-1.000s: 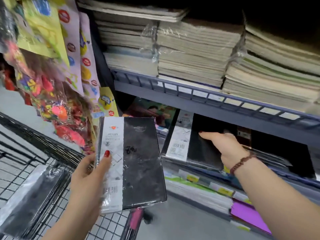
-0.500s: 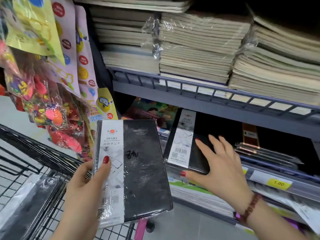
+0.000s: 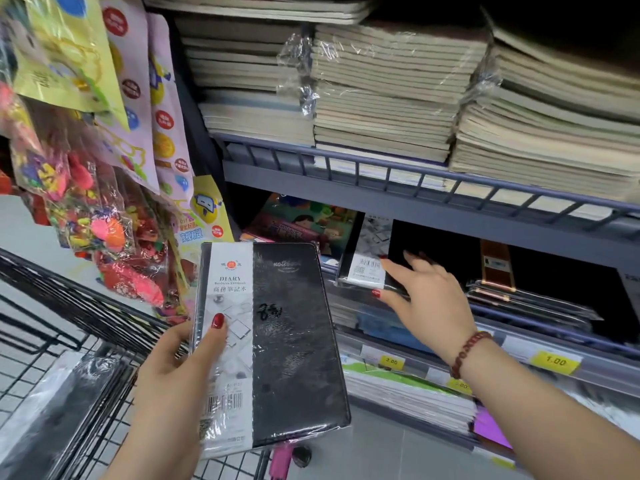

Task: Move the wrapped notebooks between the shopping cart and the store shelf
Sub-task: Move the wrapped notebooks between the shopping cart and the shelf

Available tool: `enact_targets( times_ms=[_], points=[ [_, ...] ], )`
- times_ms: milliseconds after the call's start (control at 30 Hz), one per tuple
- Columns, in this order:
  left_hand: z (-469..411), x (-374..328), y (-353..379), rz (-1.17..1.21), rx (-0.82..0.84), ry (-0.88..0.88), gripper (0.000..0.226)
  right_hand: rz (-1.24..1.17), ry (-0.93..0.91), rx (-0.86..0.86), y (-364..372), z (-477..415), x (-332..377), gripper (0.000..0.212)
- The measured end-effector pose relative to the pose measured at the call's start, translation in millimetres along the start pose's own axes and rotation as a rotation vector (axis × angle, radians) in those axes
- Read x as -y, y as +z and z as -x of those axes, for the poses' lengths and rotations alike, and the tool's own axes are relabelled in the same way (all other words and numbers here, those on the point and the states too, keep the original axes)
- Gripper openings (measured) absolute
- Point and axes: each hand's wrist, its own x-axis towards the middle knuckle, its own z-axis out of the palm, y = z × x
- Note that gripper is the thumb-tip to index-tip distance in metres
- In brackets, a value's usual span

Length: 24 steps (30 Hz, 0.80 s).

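A black wrapped diary (image 3: 287,344) with a white label strip is upright in my left hand (image 3: 173,372), thumb on its front, held above the shopping cart's (image 3: 69,306) right edge. A second wrapped black notebook (image 3: 365,258) lies on the middle store shelf (image 3: 502,344). My right hand (image 3: 426,303) reaches to it with fingers spread on its cover and the thumb against its front edge. More wrapped black notebooks (image 3: 59,417) lie in the cart at the lower left.
Stacks of paper notebooks (image 3: 381,98) fill the railed upper shelf (image 3: 381,168). Hanging toy and sticker packs (image 3: 93,209) crowd the left, over the cart. Flat dark packets (image 3: 530,303) lie right of my hand. Yellow price tags (image 3: 556,361) line the shelf lip.
My right hand drew back off the shelf notebook with fingers spread, then came forward onto it again. The diary in my left hand stayed nearly in place.
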Motion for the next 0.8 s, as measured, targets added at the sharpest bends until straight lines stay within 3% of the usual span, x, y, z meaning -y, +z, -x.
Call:
enact_targets(
  times_ms=[267, 500, 800],
  points=[
    [4, 2, 9, -0.027, 0.003, 0.01, 0.025, -0.069, 0.018, 0.038, -2, -23, -11, 0.055],
    [5, -8, 24, 0.012, 0.018, 0.009, 0.062, 0.008, -0.011, 0.033, 13, -31, -20, 0.056],
    [5, -21, 52, -0.016, 0.027, 0.044, 0.03, 0.028, -0.125, -0.111, 27, -11, -29, 0.044]
  ],
)
